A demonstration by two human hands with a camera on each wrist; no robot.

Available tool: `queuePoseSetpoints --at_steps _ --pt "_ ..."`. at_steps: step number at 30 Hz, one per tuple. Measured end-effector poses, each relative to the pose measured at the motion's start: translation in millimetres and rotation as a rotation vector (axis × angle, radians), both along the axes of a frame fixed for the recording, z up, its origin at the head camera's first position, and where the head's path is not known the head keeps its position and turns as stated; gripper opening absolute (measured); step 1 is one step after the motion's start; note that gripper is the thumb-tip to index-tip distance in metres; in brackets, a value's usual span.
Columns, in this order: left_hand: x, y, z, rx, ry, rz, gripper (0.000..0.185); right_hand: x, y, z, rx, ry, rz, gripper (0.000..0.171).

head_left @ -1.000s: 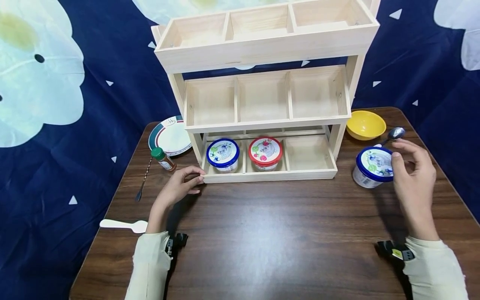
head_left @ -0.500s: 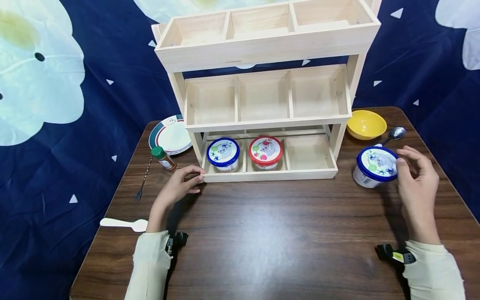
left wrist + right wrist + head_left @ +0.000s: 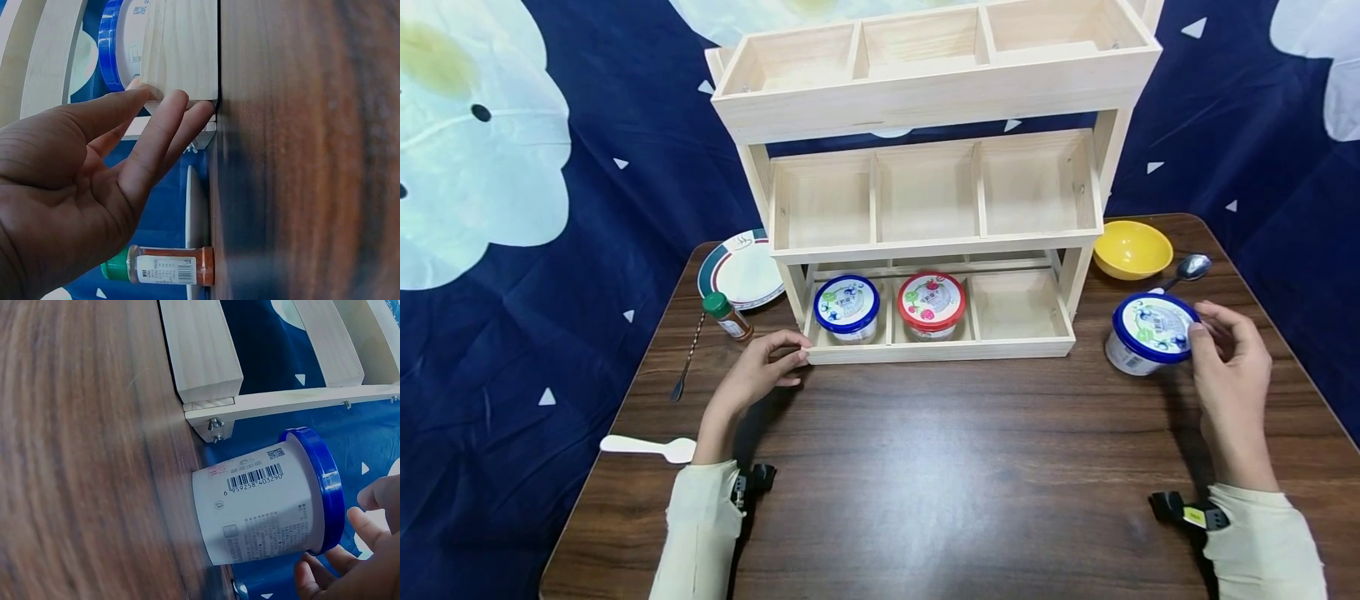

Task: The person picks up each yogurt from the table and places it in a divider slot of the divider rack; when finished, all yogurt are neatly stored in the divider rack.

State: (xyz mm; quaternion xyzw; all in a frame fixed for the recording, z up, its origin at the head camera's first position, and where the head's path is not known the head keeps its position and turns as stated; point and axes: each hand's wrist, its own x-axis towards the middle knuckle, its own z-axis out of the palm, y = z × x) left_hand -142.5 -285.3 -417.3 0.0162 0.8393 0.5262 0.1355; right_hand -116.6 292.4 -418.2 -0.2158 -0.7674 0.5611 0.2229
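In the head view, my left hand (image 3: pixel 760 367) is at the front left corner of the wooden rack (image 3: pixel 940 352), thumb and forefinger pinching the bottom tier's edge. The left wrist view shows two other fingers against the rack's side. My right hand (image 3: pixel 1234 375) is beside a white tub with a blue lid (image 3: pixel 1153 327), fingers loosely bent near the lid's right side. Its thumb stands apart from the lid in the right wrist view. In the bottom tier, another blue-lidded tub (image 3: pixel 846 307) fills the left compartment and a red-lidded tub (image 3: pixel 931 302) the middle one.
A yellow bowl (image 3: pixel 1132 250) and a metal spoon (image 3: pixel 1193 267) lie behind the right tub. Left of the rack are a plate (image 3: pixel 745 271), a green-capped spice jar (image 3: pixel 727 317) and a twisted-handle stirring spoon (image 3: pixel 688 358). A white spoon (image 3: pixel 647 447) lies near the left forearm.
My right hand has drawn slightly right from the blue-lidded tub's lid, then come back a little, its fingers curling in. The tub stays put. My left hand has not visibly moved.
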Motion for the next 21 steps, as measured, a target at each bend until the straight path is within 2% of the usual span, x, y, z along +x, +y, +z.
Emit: queuePoseSetpoints --at_steps 8,16,21 --pt "-0.2 0.8 0.4 0.003 0.005 -0.005 0.023 -0.3 -1.4 -1.4 -0.056 -0.033 0.015 0.036" --pt "0.1 1.3 1.8 -0.004 0.003 -0.001 0.024 -1.2 -3.0 -2.7 -0.066 -0.02 0.017 0.034" --pt "0.5 0.8 1.4 0.002 0.003 0.0 0.023 -1.2 -1.8 -1.7 -0.114 -0.055 0.022 0.034"
